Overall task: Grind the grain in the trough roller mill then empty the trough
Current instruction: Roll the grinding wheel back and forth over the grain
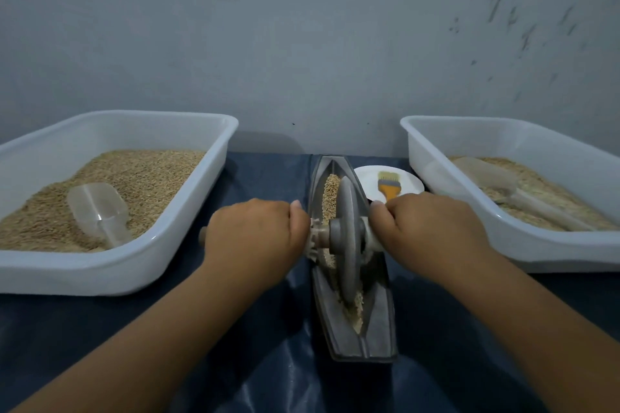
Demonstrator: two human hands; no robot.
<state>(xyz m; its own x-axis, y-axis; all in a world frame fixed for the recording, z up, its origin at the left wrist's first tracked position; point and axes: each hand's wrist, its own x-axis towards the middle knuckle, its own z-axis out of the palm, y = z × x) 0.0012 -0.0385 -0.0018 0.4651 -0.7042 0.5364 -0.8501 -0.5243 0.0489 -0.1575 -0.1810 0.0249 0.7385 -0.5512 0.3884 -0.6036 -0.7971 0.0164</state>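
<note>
Long grey boat-shaped metal trough (pixel 379 322) centred on dark blue cloth (pixel 261 345), tan grain (pixel 330 191) inside, grey disc roller (pixel 347 238) upright in groove. Left hand (pixel 255 238) and right hand (pixel 432 228) curled round pale axle handles (pixel 203 235), one each side, knuckles up.

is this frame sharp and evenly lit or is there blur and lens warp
Head view: dim, soft light, no hard glare; wide-angle warp bows the left tub and right tub outward; the roller wheel looks slightly smeared between the left hand and right hand; the brush is small but legible.
</note>
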